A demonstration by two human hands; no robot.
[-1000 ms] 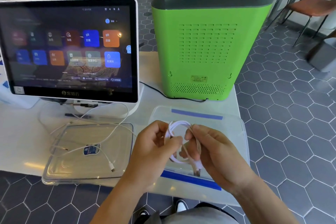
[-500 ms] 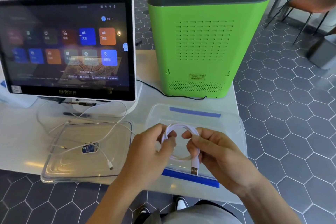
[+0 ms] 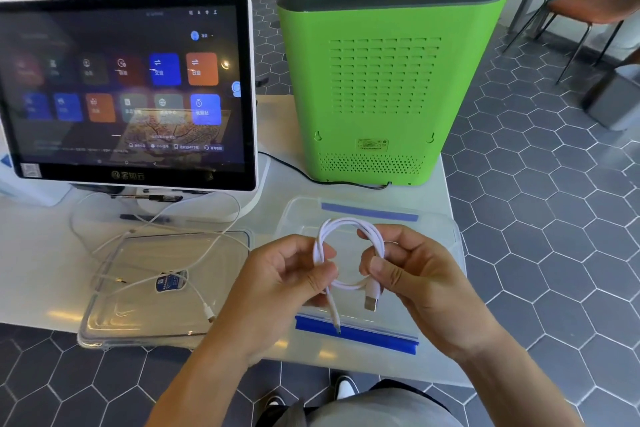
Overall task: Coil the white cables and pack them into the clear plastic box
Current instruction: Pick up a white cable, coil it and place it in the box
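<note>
A white cable (image 3: 349, 229) is wound into a small round coil, held above the clear plastic box (image 3: 446, 239) with blue clips. My left hand (image 3: 277, 288) pinches the coil's left side and my right hand (image 3: 415, 274) pinches its right side. A USB plug (image 3: 372, 298) and a thin connector end hang down from the coil. Several loose white cables (image 3: 156, 218) lie uncoiled across the table and over the clear lid (image 3: 138, 315) to the left.
A touchscreen terminal (image 3: 128, 90) stands at the back left on the white table (image 3: 34, 281). A green machine (image 3: 381, 80) with a black power cord stands behind the box. The table's right edge runs beside the box; grey hexagon floor and chairs lie beyond.
The coil has been opened out into a rounder loop and lifted a little. My hands have moved slightly apart, and both plug ends now hang free below the coil.
</note>
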